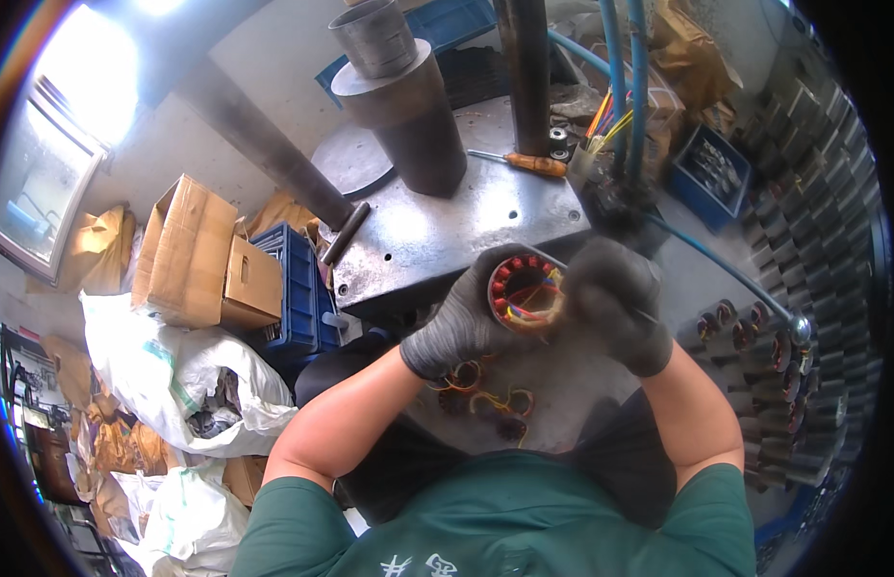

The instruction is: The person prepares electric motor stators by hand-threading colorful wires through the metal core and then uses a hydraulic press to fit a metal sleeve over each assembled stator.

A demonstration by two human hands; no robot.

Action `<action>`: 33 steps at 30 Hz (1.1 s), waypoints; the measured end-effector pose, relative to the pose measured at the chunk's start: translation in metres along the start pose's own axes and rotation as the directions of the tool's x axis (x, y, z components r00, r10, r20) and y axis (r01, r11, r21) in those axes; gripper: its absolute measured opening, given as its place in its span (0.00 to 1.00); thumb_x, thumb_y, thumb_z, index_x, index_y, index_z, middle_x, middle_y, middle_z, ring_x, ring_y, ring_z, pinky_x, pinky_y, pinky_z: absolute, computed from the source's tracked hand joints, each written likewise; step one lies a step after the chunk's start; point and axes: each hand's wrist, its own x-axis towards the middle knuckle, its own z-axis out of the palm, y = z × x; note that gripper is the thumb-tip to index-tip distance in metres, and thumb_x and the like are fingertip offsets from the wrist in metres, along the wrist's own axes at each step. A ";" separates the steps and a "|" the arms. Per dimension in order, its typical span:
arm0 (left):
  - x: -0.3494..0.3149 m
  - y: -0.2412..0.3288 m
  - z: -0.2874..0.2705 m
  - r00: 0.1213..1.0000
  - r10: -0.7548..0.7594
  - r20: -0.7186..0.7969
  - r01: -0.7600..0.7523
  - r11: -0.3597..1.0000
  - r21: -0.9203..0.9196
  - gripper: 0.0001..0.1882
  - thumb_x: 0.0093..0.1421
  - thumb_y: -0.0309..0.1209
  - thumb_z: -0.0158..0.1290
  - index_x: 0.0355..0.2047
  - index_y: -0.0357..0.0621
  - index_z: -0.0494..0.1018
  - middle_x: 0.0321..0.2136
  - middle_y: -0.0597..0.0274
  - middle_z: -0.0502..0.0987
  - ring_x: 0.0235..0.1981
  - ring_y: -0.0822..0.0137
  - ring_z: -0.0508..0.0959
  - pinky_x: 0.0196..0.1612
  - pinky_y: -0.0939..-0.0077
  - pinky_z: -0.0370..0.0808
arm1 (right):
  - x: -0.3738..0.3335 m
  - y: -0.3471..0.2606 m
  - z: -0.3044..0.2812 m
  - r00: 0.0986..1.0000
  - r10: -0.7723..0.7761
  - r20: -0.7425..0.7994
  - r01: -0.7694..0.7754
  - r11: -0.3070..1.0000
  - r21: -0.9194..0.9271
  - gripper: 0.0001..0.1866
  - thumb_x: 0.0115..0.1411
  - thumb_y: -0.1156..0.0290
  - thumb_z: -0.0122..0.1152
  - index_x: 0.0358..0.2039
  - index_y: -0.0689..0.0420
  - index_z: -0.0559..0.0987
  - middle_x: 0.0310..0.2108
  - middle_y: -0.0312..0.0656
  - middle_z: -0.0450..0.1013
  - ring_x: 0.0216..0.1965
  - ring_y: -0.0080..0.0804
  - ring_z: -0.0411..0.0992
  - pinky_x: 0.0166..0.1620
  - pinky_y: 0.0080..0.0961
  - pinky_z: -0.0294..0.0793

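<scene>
My left hand (458,322), in a grey glove, is closed round a motor stator (498,285), a metal ring with red pieces round its inner wall. Blue, yellow and red wires show inside its bore. Against the ring's right side is my right hand (615,293), in a dark glove and blurred by motion. Its fingers look curled round a thin metal rod (551,259), whose kind I cannot make out; part of it crosses the stator's upper edge. Below my hands, more wound parts with coloured wires (504,402) lie in front of my lap.
Ahead stands a steel press table (495,216) with a thick metal cylinder (408,130) and a wooden-handled screwdriver (535,163). Cardboard boxes (182,255), a blue crate (298,288) and white sacks (144,370) crowd the left. Stacked metal rings (803,231) fill the right.
</scene>
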 end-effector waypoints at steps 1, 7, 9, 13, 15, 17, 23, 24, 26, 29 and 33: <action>0.000 0.001 -0.001 1.000 0.012 -0.004 -0.012 1.000 0.000 0.58 0.39 0.25 0.80 0.69 0.47 0.58 0.60 0.55 0.74 0.61 0.63 0.76 0.67 0.60 0.74 | -0.002 -0.007 -0.004 0.984 0.175 0.033 -0.178 0.956 0.233 0.06 0.60 0.74 0.60 0.37 0.61 0.80 0.30 0.42 0.77 0.29 0.36 0.77 0.36 0.32 0.77; 0.002 0.006 -0.005 0.999 -0.026 -0.033 0.026 1.000 0.001 0.59 0.39 0.24 0.80 0.69 0.47 0.57 0.60 0.55 0.74 0.62 0.62 0.75 0.67 0.60 0.74 | -0.005 -0.021 -0.007 0.877 0.441 0.191 -0.461 0.658 0.595 0.09 0.63 0.69 0.59 0.37 0.62 0.80 0.30 0.38 0.76 0.32 0.26 0.74 0.39 0.26 0.75; 0.001 0.007 -0.006 0.999 0.003 -0.048 -0.003 1.000 -0.003 0.59 0.39 0.24 0.80 0.69 0.47 0.58 0.60 0.55 0.74 0.62 0.62 0.75 0.67 0.60 0.74 | -0.006 -0.020 -0.007 0.857 0.458 0.237 -0.498 0.616 0.611 0.09 0.64 0.69 0.60 0.37 0.62 0.80 0.30 0.38 0.76 0.32 0.25 0.74 0.39 0.26 0.75; 0.001 0.009 -0.008 0.998 0.052 -0.042 -0.050 0.998 0.044 0.59 0.39 0.24 0.80 0.69 0.48 0.58 0.60 0.56 0.74 0.62 0.63 0.74 0.67 0.60 0.73 | -0.007 -0.017 -0.004 0.896 0.394 0.207 -0.433 0.671 0.602 0.08 0.64 0.71 0.60 0.37 0.62 0.80 0.30 0.37 0.76 0.33 0.26 0.74 0.39 0.27 0.75; 0.000 0.009 -0.008 0.997 0.066 -0.039 -0.063 0.995 0.080 0.59 0.39 0.24 0.80 0.69 0.48 0.57 0.60 0.56 0.73 0.63 0.62 0.74 0.67 0.61 0.73 | -0.007 -0.016 -0.002 0.904 0.382 0.192 -0.415 0.674 0.611 0.07 0.64 0.72 0.60 0.37 0.62 0.80 0.30 0.38 0.76 0.32 0.26 0.74 0.39 0.27 0.75; 0.000 0.010 -0.008 0.999 0.032 -0.036 -0.031 0.999 0.029 0.59 0.40 0.24 0.80 0.69 0.48 0.57 0.60 0.56 0.73 0.62 0.63 0.75 0.67 0.61 0.74 | -0.008 -0.015 0.001 0.926 0.348 0.147 -0.372 0.767 0.523 0.06 0.62 0.73 0.61 0.37 0.61 0.80 0.30 0.41 0.75 0.30 0.33 0.76 0.36 0.30 0.76; 0.000 0.014 -0.005 0.999 -0.001 -0.054 0.008 0.991 0.132 0.58 0.40 0.25 0.80 0.69 0.46 0.57 0.58 0.56 0.74 0.60 0.64 0.76 0.65 0.62 0.75 | 0.010 -0.023 0.005 0.997 -0.009 0.075 0.005 0.999 0.053 0.06 0.57 0.77 0.62 0.36 0.58 0.79 0.29 0.47 0.74 0.29 0.49 0.77 0.32 0.38 0.76; 0.000 0.014 -0.006 0.998 0.000 -0.055 0.008 0.991 0.131 0.58 0.40 0.25 0.80 0.69 0.46 0.57 0.58 0.56 0.74 0.60 0.64 0.76 0.65 0.62 0.75 | 0.009 -0.022 0.005 0.997 -0.010 0.077 0.006 0.999 0.053 0.06 0.57 0.77 0.62 0.36 0.58 0.79 0.29 0.47 0.74 0.29 0.49 0.77 0.32 0.38 0.76; -0.001 0.012 -0.009 0.998 0.031 -0.050 -0.018 0.971 0.238 0.57 0.40 0.26 0.80 0.68 0.45 0.58 0.57 0.55 0.75 0.60 0.64 0.76 0.65 0.63 0.75 | 0.007 -0.018 0.008 0.997 -0.038 0.070 0.033 0.998 0.061 0.06 0.55 0.77 0.63 0.35 0.59 0.79 0.29 0.46 0.74 0.28 0.48 0.76 0.31 0.38 0.76; 0.000 0.018 -0.005 0.996 -0.038 -0.078 0.056 0.969 0.240 0.56 0.41 0.27 0.79 0.68 0.44 0.59 0.57 0.56 0.75 0.59 0.64 0.76 0.65 0.63 0.75 | 0.003 -0.017 0.011 0.996 -0.036 0.077 0.036 0.999 0.003 0.08 0.54 0.77 0.64 0.35 0.59 0.79 0.29 0.47 0.74 0.28 0.48 0.76 0.31 0.39 0.77; 0.001 0.024 -0.001 0.986 -0.133 -0.096 0.140 0.988 0.064 0.56 0.41 0.27 0.79 0.67 0.44 0.59 0.57 0.56 0.75 0.59 0.64 0.76 0.65 0.63 0.75 | 0.000 -0.021 0.023 0.994 -0.092 0.057 0.099 0.985 -0.143 0.09 0.52 0.76 0.64 0.36 0.60 0.79 0.29 0.47 0.74 0.29 0.48 0.76 0.31 0.39 0.77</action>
